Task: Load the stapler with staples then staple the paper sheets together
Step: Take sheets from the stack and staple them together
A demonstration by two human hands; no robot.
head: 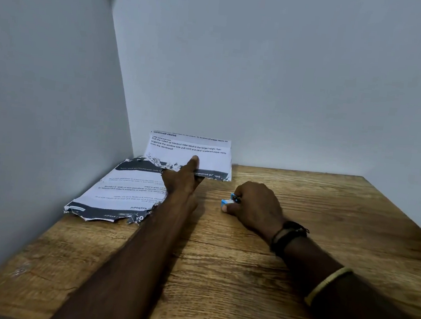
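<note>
One small blue stapler (229, 201) is gripped on the table (244, 278) by the curled right hand (256, 205), while two torn printed paper sheets (129, 190) in the far-left corner are touched by the left hand (180, 178), its grip unclear.

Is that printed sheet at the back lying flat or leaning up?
Leaning: the printed sheet rises up the wall past the table's back edge.

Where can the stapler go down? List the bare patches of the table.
Bare table lies right of the right hand gripping the stapler, out to the right edge and back wall, and across the near side around both forearms. Crowded: the far left corner, where the left hand touches the paper sheets.
</note>
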